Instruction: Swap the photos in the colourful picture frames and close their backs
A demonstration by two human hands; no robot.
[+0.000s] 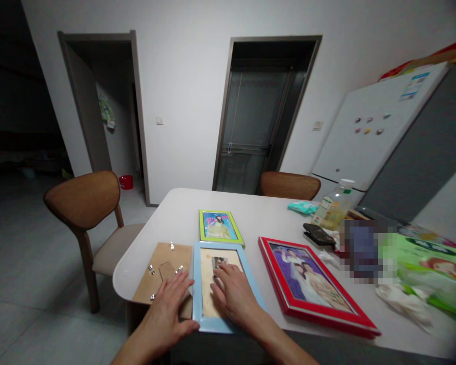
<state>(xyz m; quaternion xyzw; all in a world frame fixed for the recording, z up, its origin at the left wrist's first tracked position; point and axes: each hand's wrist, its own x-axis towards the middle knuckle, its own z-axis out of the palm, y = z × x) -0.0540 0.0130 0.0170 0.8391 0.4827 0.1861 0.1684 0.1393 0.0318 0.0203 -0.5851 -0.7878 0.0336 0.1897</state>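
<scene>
A light blue picture frame (258, 294) lies flat at the table's near edge. Inside it are a cream sheet (208, 289) and a small dark photo (218, 261). My right hand (235, 294) rests over the frame, its fingers apart and bent a little at the photo's lower edge. My left hand (171, 309) is spread over a brown backing board (161, 261) with several metal clips, its thumb at the frame's lower left. The hand hides part of the board. Beyond the blue frame lies a green picture frame (202, 228) with a portrait in it.
A thick red picture frame (285, 289) lies to the right. Past it are a black phone or wallet (319, 234), a plastic bottle (332, 205), a teal packet (303, 207), crumpled tissue (403, 304) and a green package (429, 261). A wooden chair (87, 200) stands left of the table.
</scene>
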